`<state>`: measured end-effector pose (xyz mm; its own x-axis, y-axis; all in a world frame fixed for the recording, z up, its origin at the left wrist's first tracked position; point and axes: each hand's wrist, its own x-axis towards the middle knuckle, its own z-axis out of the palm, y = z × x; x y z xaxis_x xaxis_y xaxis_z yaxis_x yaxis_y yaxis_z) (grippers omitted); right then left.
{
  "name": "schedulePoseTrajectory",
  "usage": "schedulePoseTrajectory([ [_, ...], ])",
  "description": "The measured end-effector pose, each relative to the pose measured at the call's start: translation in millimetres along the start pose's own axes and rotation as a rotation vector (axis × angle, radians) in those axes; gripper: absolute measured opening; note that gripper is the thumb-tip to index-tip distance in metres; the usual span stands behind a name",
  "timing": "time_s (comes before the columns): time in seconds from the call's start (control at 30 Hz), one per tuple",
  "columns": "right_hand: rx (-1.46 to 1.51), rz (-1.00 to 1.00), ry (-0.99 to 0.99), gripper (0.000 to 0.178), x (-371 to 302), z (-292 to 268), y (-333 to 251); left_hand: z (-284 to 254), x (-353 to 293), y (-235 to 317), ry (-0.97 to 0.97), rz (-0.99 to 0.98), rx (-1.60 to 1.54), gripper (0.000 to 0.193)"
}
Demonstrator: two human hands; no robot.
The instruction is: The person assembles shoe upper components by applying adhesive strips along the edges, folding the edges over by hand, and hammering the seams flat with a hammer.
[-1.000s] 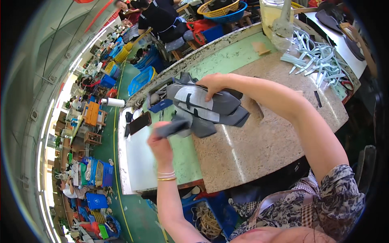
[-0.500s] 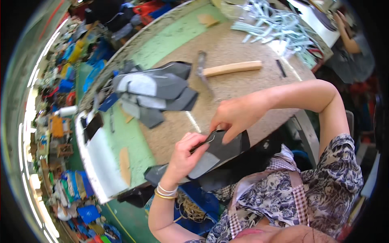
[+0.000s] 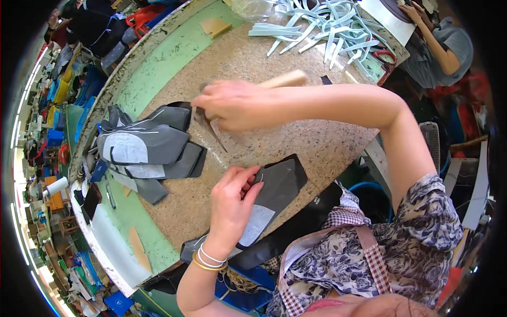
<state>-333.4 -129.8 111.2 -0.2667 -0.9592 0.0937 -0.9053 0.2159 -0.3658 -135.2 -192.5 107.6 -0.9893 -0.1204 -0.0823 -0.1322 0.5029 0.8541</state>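
My left hand (image 3: 232, 201) pinches the upper edge of a dark grey material piece (image 3: 280, 187) with a light grey patch at its lower end. This piece lies along the near edge of the table. Farther off, my right hand (image 3: 227, 103) has its fingers closed around the head of a hammer. The hammer's pale wooden handle (image 3: 288, 79) sticks out behind the wrist, and its thin pointed end shows below the fingers. Left of the hammer, a pile of similar grey pieces (image 3: 163, 145) lies loosely stacked.
Pale blue strips (image 3: 332, 31) lie heaped at the far right, near red-handled scissors (image 3: 388, 55). Tan scraps (image 3: 214, 26) and a dark pen (image 3: 110, 194) rest on the green table border (image 3: 158, 68). A co-worker (image 3: 443, 50) sits at the far right. A blue bin (image 3: 248, 296) stands below the table.
My right hand has left the grey piece and moved up and left to the hammer, taking hold of its head. My left hand still pinches the piece. The view has shifted.
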Motion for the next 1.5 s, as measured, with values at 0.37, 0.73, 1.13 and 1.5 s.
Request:
schedulePoseTrajectory([
  [0.37,0.056,-0.125,-0.139,0.015,-102.6,-45.0,-33.1,-3.1,-2.2,-9.3,0.091,0.402,0.416,0.026],
  [0.73,0.067,-0.212,-0.319,0.043,-87.7,-53.1,-43.7,-2.0,-16.0,-9.0,0.061,0.283,0.349,0.013],
  [1.13,0.072,-0.291,-0.395,0.026,-76.7,-49.8,-58.0,-17.2,-39.2,-11.1,0.057,0.01,0.134,0.016],
  [1.5,0.127,-0.253,-0.388,0.034,-84.4,-32.2,-62.1,-22.6,-59.0,-19.8,-0.003,-0.037,0.095,0.024],
])
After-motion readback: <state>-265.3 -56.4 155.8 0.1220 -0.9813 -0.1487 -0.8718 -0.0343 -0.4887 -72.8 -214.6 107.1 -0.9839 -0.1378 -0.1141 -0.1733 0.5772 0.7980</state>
